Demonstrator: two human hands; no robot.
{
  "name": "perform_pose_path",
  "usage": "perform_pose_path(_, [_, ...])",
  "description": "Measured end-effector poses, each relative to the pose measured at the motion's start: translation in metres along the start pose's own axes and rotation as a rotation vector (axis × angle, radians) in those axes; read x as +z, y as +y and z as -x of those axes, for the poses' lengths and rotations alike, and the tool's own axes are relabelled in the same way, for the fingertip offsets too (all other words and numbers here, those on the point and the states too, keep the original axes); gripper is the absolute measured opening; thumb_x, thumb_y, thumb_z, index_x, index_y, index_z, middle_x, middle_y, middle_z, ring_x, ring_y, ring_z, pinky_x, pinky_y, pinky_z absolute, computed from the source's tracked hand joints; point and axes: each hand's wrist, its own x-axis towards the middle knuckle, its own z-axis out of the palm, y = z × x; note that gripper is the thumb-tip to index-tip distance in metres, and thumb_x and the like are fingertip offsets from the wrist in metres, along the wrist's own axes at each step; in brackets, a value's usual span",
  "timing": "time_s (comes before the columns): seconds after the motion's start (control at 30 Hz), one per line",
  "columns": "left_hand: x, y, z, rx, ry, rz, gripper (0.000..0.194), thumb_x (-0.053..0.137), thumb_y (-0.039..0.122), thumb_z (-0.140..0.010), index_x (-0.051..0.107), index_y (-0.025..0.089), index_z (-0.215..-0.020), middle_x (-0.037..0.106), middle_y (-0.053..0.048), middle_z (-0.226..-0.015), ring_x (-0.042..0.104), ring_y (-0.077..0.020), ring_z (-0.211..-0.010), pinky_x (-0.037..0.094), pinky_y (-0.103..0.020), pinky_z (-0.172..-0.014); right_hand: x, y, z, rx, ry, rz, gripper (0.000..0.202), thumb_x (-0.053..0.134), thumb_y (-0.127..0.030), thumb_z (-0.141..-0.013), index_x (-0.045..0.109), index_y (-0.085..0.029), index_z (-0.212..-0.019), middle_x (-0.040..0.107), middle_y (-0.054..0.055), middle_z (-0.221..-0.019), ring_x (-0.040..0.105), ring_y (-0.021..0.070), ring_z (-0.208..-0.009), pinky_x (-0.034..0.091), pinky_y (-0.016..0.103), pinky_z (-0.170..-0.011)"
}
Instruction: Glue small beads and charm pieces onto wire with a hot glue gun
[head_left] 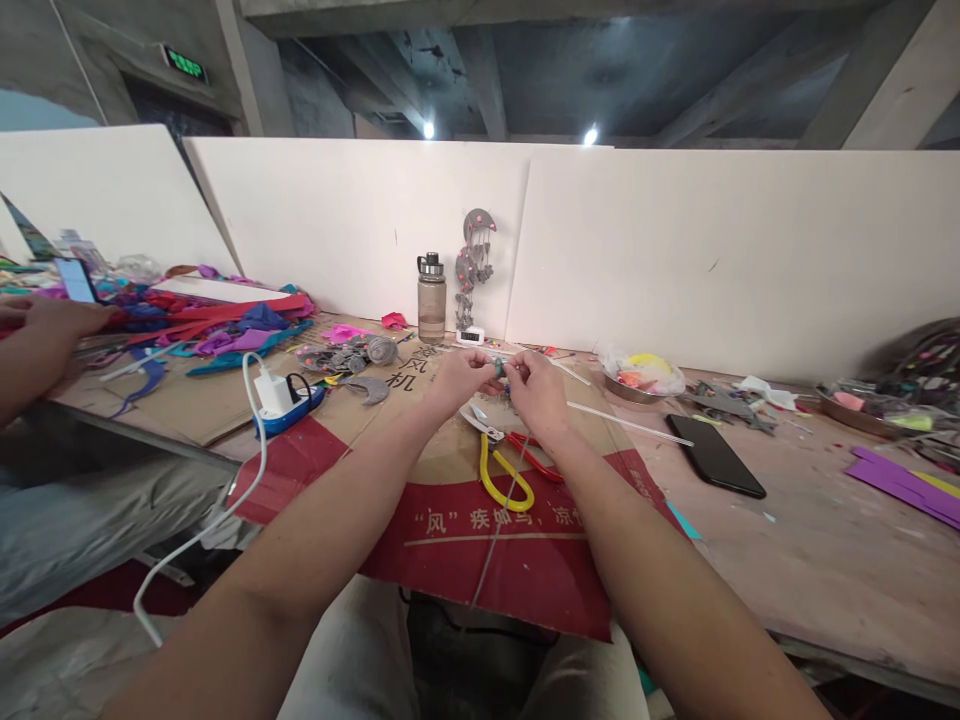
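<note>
My left hand (pixel 465 378) and my right hand (pixel 534 388) meet over the cardboard, fingers pinched around a small greenish piece (pixel 499 369) between them. A thin grey strand (pixel 496 540) hangs down from near my right hand across the red part of the cardboard (pixel 450 570). Just below the hands lie yellow-handled scissors (pixel 501 480) and a red-handled tool (pixel 536 458), partly hidden by my right hand. To the left rest a grey crescent (pixel 367 390) and a ball of grey yarn (pixel 382 349).
A bottle (pixel 432 305), a small clock (pixel 470 336) and a hanging grey ornament (pixel 478 250) stand behind. Left are a power strip (pixel 289 410), colored cloth (pixel 247 325) and another person's hand (pixel 64 320). A phone (pixel 716 455) and a bowl (pixel 637 390) are right.
</note>
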Motion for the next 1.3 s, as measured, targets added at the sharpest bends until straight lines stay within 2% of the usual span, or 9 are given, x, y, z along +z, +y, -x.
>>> perform_pose_path(0.1, [0.001, 0.000, -0.001, -0.017, 0.032, 0.094, 0.012, 0.066, 0.014, -0.069, 0.055, 0.013, -0.064, 0.059, 0.001, -0.056, 0.062, -0.0117, -0.050, 0.055, -0.027, -0.057, 0.001, -0.002, 0.001, 0.069, -0.007, -0.067, 0.009, 0.052, -0.025, -0.080, 0.052, -0.021, -0.072, 0.051, -0.002, -0.064, 0.046, 0.0144, -0.062, 0.034, 0.027, -0.061])
perform_pose_path(0.33, [0.002, -0.004, -0.003, -0.016, -0.003, 0.143, 0.013, 0.066, 0.015, -0.070, 0.054, 0.013, -0.064, 0.061, -0.001, -0.057, 0.062, -0.0119, -0.052, 0.056, -0.029, -0.060, 0.000, -0.002, 0.000, 0.152, 0.014, -0.132, 0.008, 0.054, -0.026, -0.078, 0.053, -0.020, -0.073, 0.051, -0.004, -0.062, 0.045, 0.0120, -0.057, 0.034, 0.025, -0.058])
perform_pose_path(0.5, [0.002, -0.002, 0.000, -0.032, -0.028, 0.125, 0.011, 0.065, 0.016, -0.070, 0.056, 0.013, -0.066, 0.064, -0.003, -0.058, 0.064, -0.0136, -0.053, 0.056, -0.031, -0.061, -0.001, -0.002, 0.001, 0.106, 0.043, -0.056, 0.007, 0.055, -0.026, -0.078, 0.056, -0.019, -0.080, 0.050, -0.004, -0.062, 0.045, 0.0124, -0.058, 0.033, 0.025, -0.059])
perform_pose_path(0.63, [0.002, 0.002, 0.002, -0.049, -0.049, 0.123, 0.011, 0.064, 0.016, -0.071, 0.056, 0.013, -0.064, 0.064, -0.004, -0.057, 0.064, -0.0133, -0.053, 0.055, -0.029, -0.061, -0.001, 0.000, 0.001, 0.022, 0.030, 0.025, 0.015, 0.053, -0.028, -0.082, 0.062, -0.019, -0.090, 0.053, -0.001, -0.066, 0.047, 0.0145, -0.062, 0.034, 0.027, -0.063])
perform_pose_path(0.83, [0.000, 0.003, 0.002, -0.062, -0.096, 0.133, 0.012, 0.062, 0.018, -0.071, 0.054, 0.013, -0.064, 0.065, -0.003, -0.057, 0.064, -0.0139, -0.053, 0.054, -0.028, -0.060, -0.002, -0.001, -0.001, 0.049, 0.002, 0.068, 0.018, 0.052, -0.031, -0.082, 0.066, -0.019, -0.079, 0.060, 0.002, -0.073, 0.049, 0.0157, -0.067, 0.036, 0.028, -0.067])
perform_pose_path(1.0, [-0.004, 0.002, 0.002, -0.066, -0.158, 0.136, 0.010, 0.062, 0.017, -0.071, 0.056, 0.013, -0.065, 0.066, -0.004, -0.058, 0.064, -0.0140, -0.054, 0.054, -0.027, -0.060, -0.002, -0.003, -0.001, 0.057, 0.009, 0.084, 0.015, 0.052, -0.027, -0.079, 0.063, -0.019, -0.073, 0.062, 0.003, -0.074, 0.050, 0.0152, -0.067, 0.036, 0.027, -0.069])
perform_pose_path(1.2, [-0.016, 0.004, 0.001, -0.073, -0.329, 0.163, 0.021, 0.071, 0.028, -0.071, 0.064, 0.010, -0.080, 0.070, -0.009, -0.072, 0.068, -0.0163, -0.066, 0.055, -0.028, -0.066, -0.007, -0.002, -0.003, 0.086, -0.015, -0.004, 0.016, 0.050, -0.028, -0.078, 0.061, -0.019, -0.069, 0.061, 0.001, -0.068, 0.050, 0.0137, -0.064, 0.036, 0.026, -0.066])
perform_pose_path(1.3, [-0.017, 0.007, 0.001, -0.044, -0.322, 0.106, 0.026, 0.071, 0.030, -0.071, 0.066, 0.010, -0.087, 0.070, -0.009, -0.075, 0.068, -0.0170, -0.067, 0.056, -0.028, -0.062, -0.009, -0.002, -0.003, 0.107, -0.034, -0.024, 0.017, 0.050, -0.029, -0.077, 0.060, -0.019, -0.069, 0.060, -0.001, -0.065, 0.049, 0.0132, -0.063, 0.035, 0.025, -0.064])
